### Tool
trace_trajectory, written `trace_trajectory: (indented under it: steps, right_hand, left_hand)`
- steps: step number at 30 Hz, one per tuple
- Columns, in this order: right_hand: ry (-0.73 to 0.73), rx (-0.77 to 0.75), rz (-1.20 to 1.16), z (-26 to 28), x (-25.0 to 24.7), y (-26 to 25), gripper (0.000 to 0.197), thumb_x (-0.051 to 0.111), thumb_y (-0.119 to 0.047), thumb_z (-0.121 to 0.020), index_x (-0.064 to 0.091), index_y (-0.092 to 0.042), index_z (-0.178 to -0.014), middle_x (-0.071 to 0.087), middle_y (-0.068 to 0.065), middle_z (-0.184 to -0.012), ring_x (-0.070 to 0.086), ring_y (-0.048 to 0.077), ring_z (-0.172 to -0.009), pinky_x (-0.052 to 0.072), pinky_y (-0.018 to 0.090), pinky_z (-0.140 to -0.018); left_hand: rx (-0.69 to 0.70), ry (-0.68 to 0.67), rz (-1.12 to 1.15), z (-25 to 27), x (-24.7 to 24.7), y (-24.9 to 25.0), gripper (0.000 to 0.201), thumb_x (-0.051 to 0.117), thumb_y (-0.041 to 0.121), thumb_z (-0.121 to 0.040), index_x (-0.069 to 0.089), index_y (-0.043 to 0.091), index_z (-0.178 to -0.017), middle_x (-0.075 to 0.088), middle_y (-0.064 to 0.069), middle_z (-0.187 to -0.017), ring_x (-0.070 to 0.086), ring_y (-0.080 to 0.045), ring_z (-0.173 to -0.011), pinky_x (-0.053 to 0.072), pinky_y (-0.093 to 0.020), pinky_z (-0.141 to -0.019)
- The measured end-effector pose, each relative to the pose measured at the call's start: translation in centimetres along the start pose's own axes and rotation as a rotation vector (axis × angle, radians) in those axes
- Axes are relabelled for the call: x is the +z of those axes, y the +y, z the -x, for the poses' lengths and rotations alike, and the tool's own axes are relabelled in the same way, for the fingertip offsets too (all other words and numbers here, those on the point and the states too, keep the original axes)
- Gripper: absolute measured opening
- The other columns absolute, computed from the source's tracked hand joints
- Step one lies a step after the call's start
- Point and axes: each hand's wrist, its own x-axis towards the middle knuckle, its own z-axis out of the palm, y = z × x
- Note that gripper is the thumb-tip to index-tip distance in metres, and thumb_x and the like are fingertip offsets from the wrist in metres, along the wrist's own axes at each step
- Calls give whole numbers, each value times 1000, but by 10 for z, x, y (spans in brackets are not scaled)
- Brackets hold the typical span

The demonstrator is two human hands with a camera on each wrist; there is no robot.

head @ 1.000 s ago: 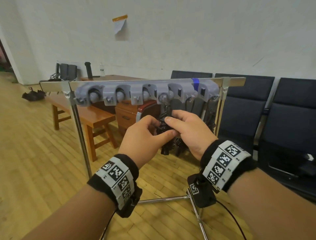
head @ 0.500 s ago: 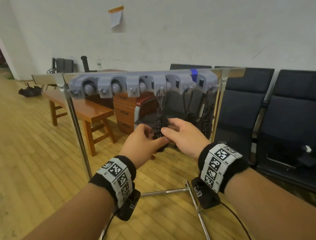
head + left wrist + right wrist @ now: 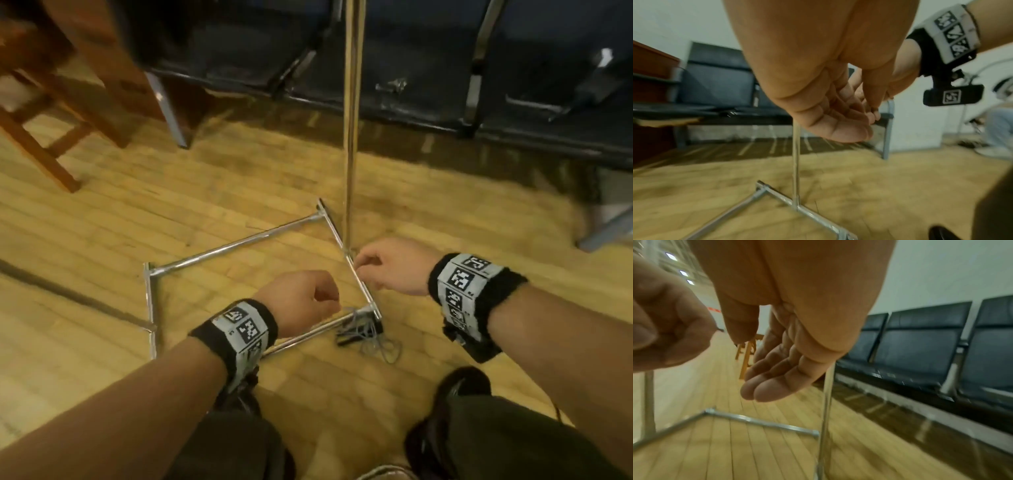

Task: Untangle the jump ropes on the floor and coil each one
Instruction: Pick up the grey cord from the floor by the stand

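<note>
A tangle of jump rope point(image 3: 363, 334), with dark handles and thin grey cord, lies on the wooden floor at the near right corner of the metal rack base point(image 3: 236, 245). My left hand point(image 3: 327, 298) hovers above and left of it, fingers loosely curled, holding nothing. My right hand point(image 3: 368, 270) hangs above the base's right bar, also loosely curled and empty. The left wrist view shows the left hand point(image 3: 849, 116) with a bare palm. In the right wrist view the right hand point(image 3: 774, 378) is likewise bare.
The rack's upright pole point(image 3: 351, 137) rises just behind my right hand. Dark chairs point(image 3: 411, 51) line the back and a wooden bench point(image 3: 51, 85) stands at far left. A dark cable point(image 3: 68, 294) crosses the floor at left. My shoe point(image 3: 455, 390) is below the tangle.
Both hands have let go of the black coiled rope hung on the rack and dropped low. My view has swung from the rack's hooks down to the floor.
</note>
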Motion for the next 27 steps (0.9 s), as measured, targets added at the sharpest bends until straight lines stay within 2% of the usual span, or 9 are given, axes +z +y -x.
trace_trajectory:
  steps: [5, 10, 13, 16, 18, 20, 24, 26, 27]
  right_hand:
    - [-103, 163, 49, -44, 56, 110, 22, 57, -37, -100, 73, -26, -113, 59, -18, -79, 63, 12, -85, 41, 23, -62]
    - [-259, 261, 10, -70, 117, 191, 33, 52, -36, -102, 71, -13, -117, 74, 10, -99, 67, 27, -90, 54, 38, -82]
    - [-321, 282, 0, -77, 145, 221, 30, 49, -38, -104, 69, -17, -113, 72, 6, -97, 61, 18, -78, 48, 30, -66]
    - [-365, 305, -11, -78, 169, 239, 28, 47, -36, -104, 68, -19, -111, 71, 4, -98, 62, 19, -83, 46, 31, -68]
    - [-385, 315, -14, -79, 178, 244, 27, 48, -34, -103, 69, -18, -105, 72, 7, -99, 61, 18, -79, 45, 28, -63]
    - [-392, 326, -22, -79, 181, 242, 26, 49, -34, -103, 71, -21, -106, 72, 3, -98, 61, 15, -80, 44, 24, -62]
    - [-370, 324, -32, -83, 177, 229, 28, 51, -38, -101, 71, -26, -117, 73, -1, -108, 66, 19, -99, 55, 36, -91]
    - [-354, 303, -23, -85, 173, 220, 34, 56, -42, -99, 66, -28, -128, 69, -3, -121, 64, 18, -108, 52, 36, -97]
    - [-355, 275, -15, -84, 170, 213, 44, 60, -44, -96, 59, -29, -137, 65, -4, -130, 61, 17, -114, 51, 35, -99]
  left_hand:
    - [10, -226, -254, -88, 93, -35, 18, 57, 39, -103, 68, 32, -115, 69, 6, -111, 63, -19, -96, 53, -33, -81]
    - [102, -377, -467, -161, 182, -70, 30, 47, 22, -105, 64, 19, -130, 63, -4, -131, 62, -27, -112, 53, -40, -90]
    - [60, -434, -471, -196, 226, -90, 57, 53, 9, -97, 48, 26, -151, 49, 1, -154, 59, -27, -127, 50, -35, -91]
    - [27, -480, -536, -218, 259, -108, 85, 58, -2, -90, 27, 30, -162, 26, 1, -167, 57, -30, -131, 54, -40, -91]
    - [57, -422, -629, -226, 272, -116, 84, 61, -1, -90, 27, 32, -159, 30, -4, -157, 64, -33, -111, 53, -40, -75]
    - [94, -357, -688, -229, 275, -117, 65, 59, 6, -95, 34, 30, -150, 41, -8, -143, 67, -34, -102, 53, -43, -71]
    - [21, -409, -719, -225, 258, -109, 25, 57, 16, -101, 57, 22, -125, 60, -7, -123, 67, -31, -111, 52, -41, -80]
    - [12, -448, -544, -214, 242, -104, 4, 57, 26, -103, 59, 24, -105, 64, -1, -108, 67, -27, -106, 51, -35, -81]
    - [11, -446, -437, -206, 232, -101, 11, 58, 35, -102, 58, 25, -98, 65, 3, -101, 66, -22, -99, 50, -32, -79]
